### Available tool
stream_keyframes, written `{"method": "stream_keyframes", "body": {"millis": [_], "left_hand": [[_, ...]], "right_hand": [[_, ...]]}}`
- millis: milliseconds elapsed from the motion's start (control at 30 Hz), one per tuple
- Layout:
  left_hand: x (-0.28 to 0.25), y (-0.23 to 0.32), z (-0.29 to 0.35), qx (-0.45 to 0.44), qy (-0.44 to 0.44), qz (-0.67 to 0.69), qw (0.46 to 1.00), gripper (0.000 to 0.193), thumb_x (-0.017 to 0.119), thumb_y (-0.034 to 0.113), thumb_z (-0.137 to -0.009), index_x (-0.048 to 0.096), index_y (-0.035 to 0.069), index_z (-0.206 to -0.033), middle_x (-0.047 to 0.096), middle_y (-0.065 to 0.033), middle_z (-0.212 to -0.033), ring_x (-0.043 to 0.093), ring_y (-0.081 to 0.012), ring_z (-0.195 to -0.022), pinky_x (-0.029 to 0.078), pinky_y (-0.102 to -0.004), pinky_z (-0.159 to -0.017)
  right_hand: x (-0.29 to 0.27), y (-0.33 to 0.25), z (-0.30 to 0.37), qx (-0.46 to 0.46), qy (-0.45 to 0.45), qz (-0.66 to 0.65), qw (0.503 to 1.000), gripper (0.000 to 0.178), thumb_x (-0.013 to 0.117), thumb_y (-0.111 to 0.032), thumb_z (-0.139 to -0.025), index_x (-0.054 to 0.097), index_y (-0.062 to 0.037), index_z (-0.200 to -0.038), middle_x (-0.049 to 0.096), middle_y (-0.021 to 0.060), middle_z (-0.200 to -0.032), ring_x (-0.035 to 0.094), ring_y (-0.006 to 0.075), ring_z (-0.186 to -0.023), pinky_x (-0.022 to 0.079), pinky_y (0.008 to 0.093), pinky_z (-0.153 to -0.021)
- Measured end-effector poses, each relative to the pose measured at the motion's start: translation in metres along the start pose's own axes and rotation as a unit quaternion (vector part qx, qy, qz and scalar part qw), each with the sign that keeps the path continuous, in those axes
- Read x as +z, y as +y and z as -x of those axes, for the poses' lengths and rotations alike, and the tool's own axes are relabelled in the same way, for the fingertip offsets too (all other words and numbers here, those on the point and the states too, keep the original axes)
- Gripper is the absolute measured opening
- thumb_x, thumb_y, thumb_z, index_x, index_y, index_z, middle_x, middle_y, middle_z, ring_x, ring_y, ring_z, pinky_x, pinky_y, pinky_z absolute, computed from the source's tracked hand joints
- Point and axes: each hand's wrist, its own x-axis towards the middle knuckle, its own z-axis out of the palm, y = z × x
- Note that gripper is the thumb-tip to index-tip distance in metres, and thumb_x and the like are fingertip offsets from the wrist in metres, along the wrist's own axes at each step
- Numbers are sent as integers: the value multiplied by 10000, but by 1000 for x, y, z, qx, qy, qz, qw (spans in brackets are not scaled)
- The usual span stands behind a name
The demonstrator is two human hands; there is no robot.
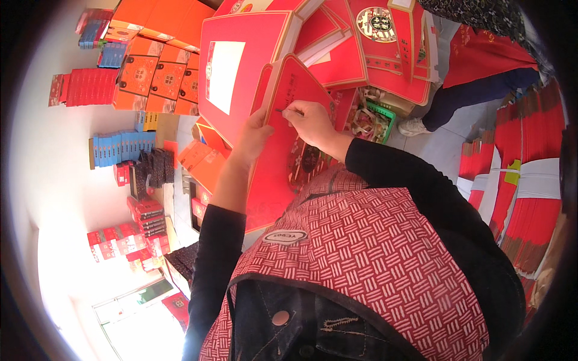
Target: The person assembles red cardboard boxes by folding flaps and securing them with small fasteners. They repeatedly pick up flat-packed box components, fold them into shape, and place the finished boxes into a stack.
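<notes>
A large red gift box [271, 180] with a gold-edged rim leans upright against my red-and-white patterned apron. My left hand [255, 137] is closed on the box's left edge, thumb toward me. On the box's upper face, my right hand [310, 122] is closed in a pinch, the fingertips just right of my left hand. A small dark bit shows at those fingertips, too small to name. Beyond the hands stands another red box [256, 54] with a white panel. Part of the held box is hidden by my apron and right forearm.
Red box parts [337, 57] are piled beyond my right hand, beside a green crate [383, 120] of scraps. Orange boxes [135, 75] are stacked at the far left. Bundled red cardboard [536, 204] stands at the right. Another person's leg and shoe [414, 127] are at the upper right.
</notes>
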Motion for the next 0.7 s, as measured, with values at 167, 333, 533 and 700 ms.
{"method": "stream_keyframes", "body": {"millis": [167,333,533,700], "left_hand": [[-1,-5,-1,5,-4,26,1000,479,426,-73,-729,475,-9,-1201,578,-60,-1047,550,-125,-910,439,-250,-792],[4,-5,0,4,13,-7,1000,504,408,-89,-718,471,-8,-1212,571,-51,-1059,538,-114,-927,428,-233,-794],[10,-11,2,52,73,-119,989,498,415,-57,-724,491,30,-1209,599,-87,-1011,545,-121,-910,437,-254,-755],[13,-22,1,110,111,-207,966,466,424,-34,-726,491,15,-1184,588,-198,-967,580,-218,-891,448,-305,-767]], "right_hand": [[3,3,0,-18,16,15,1000,177,585,-168,-819,617,0,-775,564,50,-573,519,112,-491,403,301,-486],[2,4,-1,-146,34,97,984,134,588,-133,-792,599,-6,-749,575,120,-646,572,254,-584,436,360,-544],[-3,1,-5,-264,42,188,945,91,583,-99,-771,593,-18,-731,576,165,-710,560,356,-659,436,413,-576],[2,-4,-5,-36,0,63,997,171,583,-141,-769,596,12,-694,591,177,-644,581,363,-642,457,429,-586]]}}
